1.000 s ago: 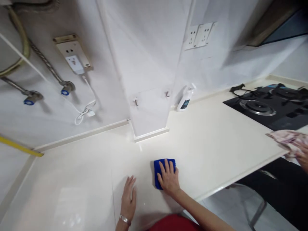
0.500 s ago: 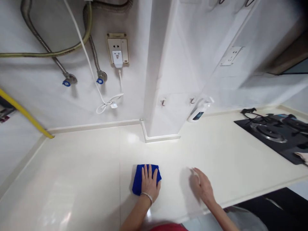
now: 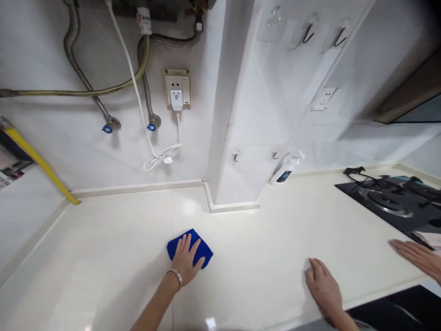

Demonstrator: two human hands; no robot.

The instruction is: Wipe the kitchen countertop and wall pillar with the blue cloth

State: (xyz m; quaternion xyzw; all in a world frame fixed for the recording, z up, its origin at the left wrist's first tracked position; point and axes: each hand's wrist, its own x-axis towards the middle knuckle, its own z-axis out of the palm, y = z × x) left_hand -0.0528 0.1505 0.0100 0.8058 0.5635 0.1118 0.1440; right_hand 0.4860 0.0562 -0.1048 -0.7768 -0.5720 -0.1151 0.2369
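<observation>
A blue cloth [image 3: 191,248] lies folded on the white countertop [image 3: 262,262]. My left hand [image 3: 186,262], with a bracelet at the wrist, presses flat on it with fingers spread. Farther right, close to the counter's front edge, my right hand [image 3: 324,285] is closed, its fingers curled in low at the surface. What those fingers hold, if anything, is hidden.
Another person's hand [image 3: 418,257] lies at the right edge beside a pale cloth [image 3: 429,239] and a black gas hob [image 3: 382,197]. A white bottle [image 3: 284,172] stands by the pillar [image 3: 241,115]. A yellow hose [image 3: 41,163] meets the counter at left.
My left hand and the blue cloth have slid left, and the cloth has turned. My right hand has moved right and a little toward me. Another person's hand has come in at right.
</observation>
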